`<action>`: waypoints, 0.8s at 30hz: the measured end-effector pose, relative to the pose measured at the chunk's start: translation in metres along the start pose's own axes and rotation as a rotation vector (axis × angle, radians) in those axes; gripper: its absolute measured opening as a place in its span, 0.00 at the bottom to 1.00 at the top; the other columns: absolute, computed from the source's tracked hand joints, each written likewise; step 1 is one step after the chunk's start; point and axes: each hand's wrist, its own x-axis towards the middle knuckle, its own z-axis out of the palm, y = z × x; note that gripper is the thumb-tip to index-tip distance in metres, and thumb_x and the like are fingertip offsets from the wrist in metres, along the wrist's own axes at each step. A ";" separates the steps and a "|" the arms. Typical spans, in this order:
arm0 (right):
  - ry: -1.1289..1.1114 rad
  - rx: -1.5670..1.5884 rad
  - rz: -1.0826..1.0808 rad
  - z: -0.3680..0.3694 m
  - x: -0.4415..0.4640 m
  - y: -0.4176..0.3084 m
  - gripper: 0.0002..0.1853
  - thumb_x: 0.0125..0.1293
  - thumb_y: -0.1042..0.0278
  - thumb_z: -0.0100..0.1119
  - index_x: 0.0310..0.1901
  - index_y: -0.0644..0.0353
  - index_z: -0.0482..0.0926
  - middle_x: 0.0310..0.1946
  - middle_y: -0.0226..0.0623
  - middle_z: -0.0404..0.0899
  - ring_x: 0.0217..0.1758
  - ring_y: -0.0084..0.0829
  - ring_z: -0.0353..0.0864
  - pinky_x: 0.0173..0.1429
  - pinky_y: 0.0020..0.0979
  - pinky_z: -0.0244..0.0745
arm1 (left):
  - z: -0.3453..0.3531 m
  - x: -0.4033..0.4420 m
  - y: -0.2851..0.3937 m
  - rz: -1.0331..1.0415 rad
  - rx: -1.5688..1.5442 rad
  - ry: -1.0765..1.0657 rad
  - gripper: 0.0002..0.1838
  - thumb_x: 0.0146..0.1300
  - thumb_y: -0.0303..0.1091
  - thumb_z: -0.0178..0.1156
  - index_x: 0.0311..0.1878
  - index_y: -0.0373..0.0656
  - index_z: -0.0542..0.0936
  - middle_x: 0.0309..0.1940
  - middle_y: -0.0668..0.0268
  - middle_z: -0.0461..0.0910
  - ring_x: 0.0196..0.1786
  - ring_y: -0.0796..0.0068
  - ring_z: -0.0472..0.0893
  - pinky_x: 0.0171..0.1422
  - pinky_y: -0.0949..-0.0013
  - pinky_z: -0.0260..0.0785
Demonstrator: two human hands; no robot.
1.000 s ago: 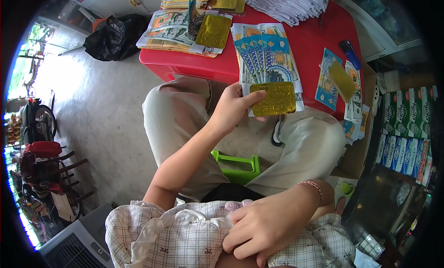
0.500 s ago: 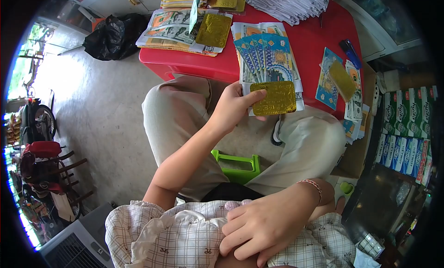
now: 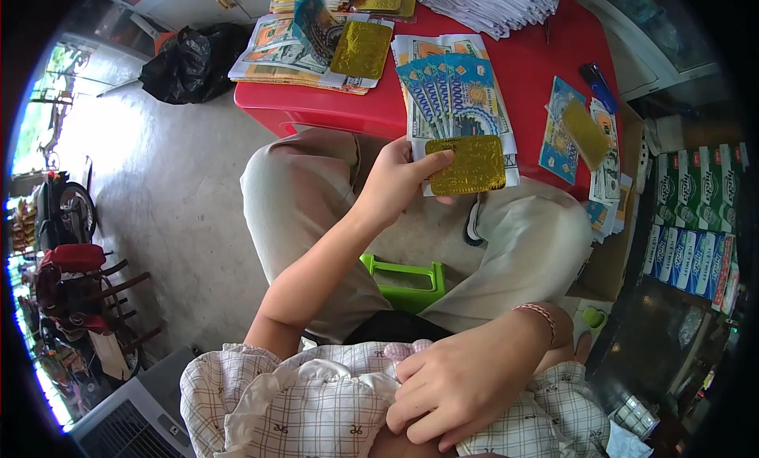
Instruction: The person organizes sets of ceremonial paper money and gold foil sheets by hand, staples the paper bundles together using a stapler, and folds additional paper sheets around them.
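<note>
Card (image 3: 473,167), shiny gold, atop blue notes (image 3: 472,86), L hand (image 3: 402,177) gripping it, R hand (image 3: 458,383) unclenched

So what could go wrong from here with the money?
The left hand grips the stack only near its lower end, thumb on the gold card, so the fanned blue notes might slip. The curled blue note standing on the pile may topple.

I've got room over the red table (image 3: 526,86) right of the fanned banknotes (image 3: 462,94), tho white papers (image 3: 490,7) block the far end.
</note>
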 end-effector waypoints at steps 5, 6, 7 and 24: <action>0.027 0.013 -0.059 0.000 0.001 0.004 0.10 0.54 0.66 0.65 0.27 0.62 0.75 0.33 0.36 0.74 0.37 0.39 0.76 0.44 0.38 0.70 | -0.006 0.002 -0.005 -0.023 0.134 -0.012 0.16 0.65 0.30 0.58 0.49 0.26 0.73 0.41 0.56 0.81 0.36 0.72 0.83 0.34 0.70 0.81; 0.065 -0.013 -0.053 -0.001 0.000 0.006 0.10 0.54 0.66 0.65 0.27 0.62 0.75 0.33 0.36 0.74 0.37 0.39 0.76 0.44 0.38 0.70 | -0.003 0.000 -0.003 0.004 0.097 0.013 0.17 0.65 0.31 0.59 0.49 0.26 0.73 0.42 0.56 0.81 0.38 0.71 0.83 0.34 0.69 0.81; 0.019 0.075 -0.085 0.000 -0.003 0.010 0.09 0.57 0.65 0.63 0.29 0.59 0.74 0.36 0.35 0.74 0.38 0.37 0.76 0.43 0.37 0.67 | 0.001 0.000 -0.002 0.023 0.063 0.019 0.17 0.64 0.31 0.59 0.50 0.27 0.73 0.42 0.56 0.80 0.39 0.70 0.83 0.33 0.69 0.81; 0.355 -0.157 -0.263 0.012 -0.061 -0.027 0.09 0.60 0.62 0.62 0.32 0.58 0.84 0.28 0.33 0.81 0.33 0.32 0.79 0.39 0.33 0.73 | 0.029 -0.008 -0.011 0.007 0.376 0.523 0.11 0.61 0.32 0.64 0.45 0.40 0.78 0.34 0.69 0.79 0.36 0.83 0.76 0.31 0.75 0.71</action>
